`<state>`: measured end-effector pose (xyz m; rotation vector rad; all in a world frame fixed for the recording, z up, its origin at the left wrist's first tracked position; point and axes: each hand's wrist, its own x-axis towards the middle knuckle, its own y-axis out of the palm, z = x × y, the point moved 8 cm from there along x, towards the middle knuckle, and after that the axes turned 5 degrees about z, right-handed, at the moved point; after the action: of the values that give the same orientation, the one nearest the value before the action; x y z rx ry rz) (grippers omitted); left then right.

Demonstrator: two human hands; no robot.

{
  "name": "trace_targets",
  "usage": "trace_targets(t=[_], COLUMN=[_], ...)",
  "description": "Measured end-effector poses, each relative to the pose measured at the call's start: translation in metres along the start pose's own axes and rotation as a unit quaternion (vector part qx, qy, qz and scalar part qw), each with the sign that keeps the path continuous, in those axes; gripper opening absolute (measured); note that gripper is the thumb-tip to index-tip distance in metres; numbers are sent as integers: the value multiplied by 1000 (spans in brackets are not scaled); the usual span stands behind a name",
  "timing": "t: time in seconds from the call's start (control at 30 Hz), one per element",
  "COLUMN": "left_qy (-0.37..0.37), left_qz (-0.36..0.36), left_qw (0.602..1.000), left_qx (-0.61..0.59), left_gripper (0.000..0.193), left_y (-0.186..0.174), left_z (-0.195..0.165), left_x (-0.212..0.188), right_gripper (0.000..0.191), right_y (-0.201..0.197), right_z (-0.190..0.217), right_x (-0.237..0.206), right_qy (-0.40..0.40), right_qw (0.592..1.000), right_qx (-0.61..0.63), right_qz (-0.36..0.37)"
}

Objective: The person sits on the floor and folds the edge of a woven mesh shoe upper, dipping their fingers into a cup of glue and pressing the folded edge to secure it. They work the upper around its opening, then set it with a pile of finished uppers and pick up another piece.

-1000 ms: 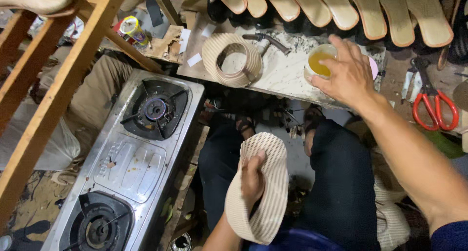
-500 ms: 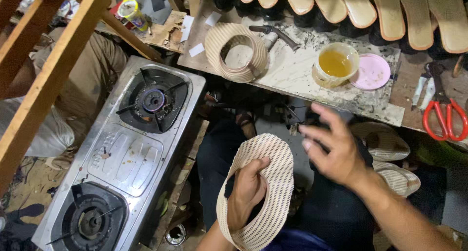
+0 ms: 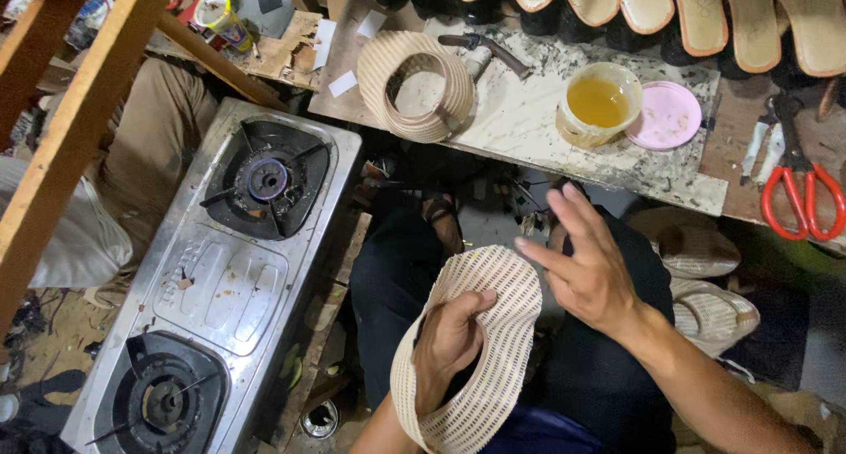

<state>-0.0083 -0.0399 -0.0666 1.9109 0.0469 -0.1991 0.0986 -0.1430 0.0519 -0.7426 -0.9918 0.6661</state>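
Left hand: our left hand [image 3: 451, 344] is clenched on a cream woven strap piece [image 3: 480, 348], thumb over its upper edge and fingers tucked inside the curve.
Woven piece: it arches over our lap in a curved band with rows of small dark slots, held off the floor and well below the table [image 3: 564, 141].
Right hand: our right hand [image 3: 586, 264] is released, fingers spread, holding nothing; its index fingertip touches or nearly touches the upper right edge of the woven piece, and we cannot tell which.
Table: pale, stained slab along the top of the view, edge chipped and spattered dark.
Glue cup: a cup of amber liquid [image 3: 599, 101] stands on the table, with a pink lid [image 3: 668, 115] lying just beside it on the right.
Second strap loop: another cream ribbed loop [image 3: 419, 84] lies on the table, left of the cup, with a dark hammer [image 3: 485, 53] just behind it.
Soles: a row of tan shoe soles [image 3: 643, 4] lines the far edge.
Scissors: red-handled scissors [image 3: 797, 185] rest at the right end.
Stove: a two-burner steel gas stove [image 3: 216, 286] sits on the floor to our left, burners unlit.
Finished uppers: two woven sandal pieces [image 3: 705, 278] lie on the floor right of our knee.
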Motion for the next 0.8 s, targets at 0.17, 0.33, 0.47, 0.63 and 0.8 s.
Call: trace_targets(t=[0.17,0.33,0.47,0.63,0.8], left_qy=[6,67,66,75,99], left_qz=[-33,-58,-48,-36,-68], left_qw=[999,996,997,996,992], left_qx=[8,23,-6,19,33], left_gripper=[35,36,34,33,32], left_y=[-4,-8,-11,-13,-9], left_z=[-3,-14,-10,-10,-15], left_x=[-2,4,5,6,2], right_gripper=[54,52,57,58,53], right_y=[5,2,13,4,19], right_z=[6,1,12,12,-1], right_x=[1,-11,-16,-18,-24], right_qy=[-13,40,24,13,121], right_qw=[1000,998,1000,1000,980], right_qx=[4,41,-3,9,159], right_qz=[11,-39,13,-14,16])
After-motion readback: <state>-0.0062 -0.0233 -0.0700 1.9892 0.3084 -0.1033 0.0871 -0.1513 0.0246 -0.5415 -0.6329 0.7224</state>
